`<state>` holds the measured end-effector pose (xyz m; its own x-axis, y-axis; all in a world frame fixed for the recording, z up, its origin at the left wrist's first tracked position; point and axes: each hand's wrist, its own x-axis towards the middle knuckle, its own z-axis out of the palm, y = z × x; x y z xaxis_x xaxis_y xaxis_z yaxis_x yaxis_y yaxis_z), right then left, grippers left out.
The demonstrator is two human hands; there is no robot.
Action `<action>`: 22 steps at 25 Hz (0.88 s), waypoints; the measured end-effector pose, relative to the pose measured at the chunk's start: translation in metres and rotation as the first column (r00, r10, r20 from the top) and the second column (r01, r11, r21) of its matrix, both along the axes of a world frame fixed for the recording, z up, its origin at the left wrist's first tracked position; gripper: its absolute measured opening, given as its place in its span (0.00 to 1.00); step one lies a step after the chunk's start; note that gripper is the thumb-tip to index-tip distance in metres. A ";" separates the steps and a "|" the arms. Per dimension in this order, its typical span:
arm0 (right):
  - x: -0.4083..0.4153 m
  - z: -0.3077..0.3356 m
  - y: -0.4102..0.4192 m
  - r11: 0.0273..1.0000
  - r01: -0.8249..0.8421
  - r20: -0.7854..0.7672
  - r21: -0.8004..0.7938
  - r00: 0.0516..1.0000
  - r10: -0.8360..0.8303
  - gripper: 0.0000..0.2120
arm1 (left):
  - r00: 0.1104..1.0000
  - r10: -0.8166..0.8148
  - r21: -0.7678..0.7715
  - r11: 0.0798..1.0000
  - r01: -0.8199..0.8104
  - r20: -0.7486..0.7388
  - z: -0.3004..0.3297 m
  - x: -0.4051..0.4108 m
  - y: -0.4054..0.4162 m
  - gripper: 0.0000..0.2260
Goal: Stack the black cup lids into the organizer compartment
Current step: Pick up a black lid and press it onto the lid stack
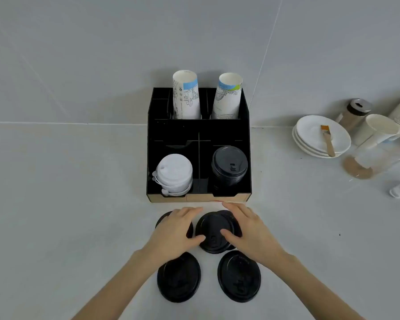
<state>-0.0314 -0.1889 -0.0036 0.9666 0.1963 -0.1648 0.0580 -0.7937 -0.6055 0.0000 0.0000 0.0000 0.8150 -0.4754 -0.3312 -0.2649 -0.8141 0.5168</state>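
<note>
Both hands lie just in front of the organizer, palms down, at either side of a small pile of black lids. The left hand has its fingers spread flat; its thumb touches the left edge of the top lid of the pile, and its fingers cover most of another black lid lying flat to the left of the pile. The right hand likewise lies loosely spread, thumb resting on the top lid and fingers reaching over the pile's right edge. Neither hand is closed round a lid, so the pile sits on the counter between the two thumbs. The pile comprises at least two lids, one offset behind the other.

Nearer the person than the pile, two further black lids lie flat and apart — one at near left, one at near right.

Within the organizer, the front right compartment holds a stack of black lids; the front left compartment holds a stack of white lids. Two rear compartments each hold a tall stack of printed paper cups — left and right.

Well to the right of the organizer stand a stack of white plates with a small brush laid on top, a lidded jar and pale cups.
</note>
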 end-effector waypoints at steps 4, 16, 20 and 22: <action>-0.005 -0.015 -0.003 0.998 -0.059 -0.043 -0.011 0.997 0.059 0.31 | 0.999 -0.053 0.076 0.996 0.053 0.007 -0.014 0.001 -0.004 0.30; -0.009 -0.029 -0.002 0.998 -0.019 -0.050 0.056 0.999 0.022 0.30 | 0.996 -0.085 0.083 0.993 0.082 0.033 -0.030 0.000 -0.012 0.31; -0.012 -0.023 -0.005 0.989 0.039 -0.055 0.141 0.998 -0.031 0.29 | 0.998 -0.057 -0.012 0.998 0.057 0.040 -0.023 -0.003 -0.009 0.30; -0.012 -0.019 -0.006 0.985 0.053 -0.054 0.164 0.998 -0.045 0.28 | 0.998 -0.044 -0.057 0.997 0.047 0.054 -0.019 -0.002 -0.009 0.29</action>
<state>-0.0438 -0.1952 -0.0227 0.9671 0.1776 -0.1819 -0.0117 -0.6835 -0.7298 -0.0022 -0.0090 -0.0186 0.8076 -0.5296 -0.2594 -0.3290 -0.7697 0.5472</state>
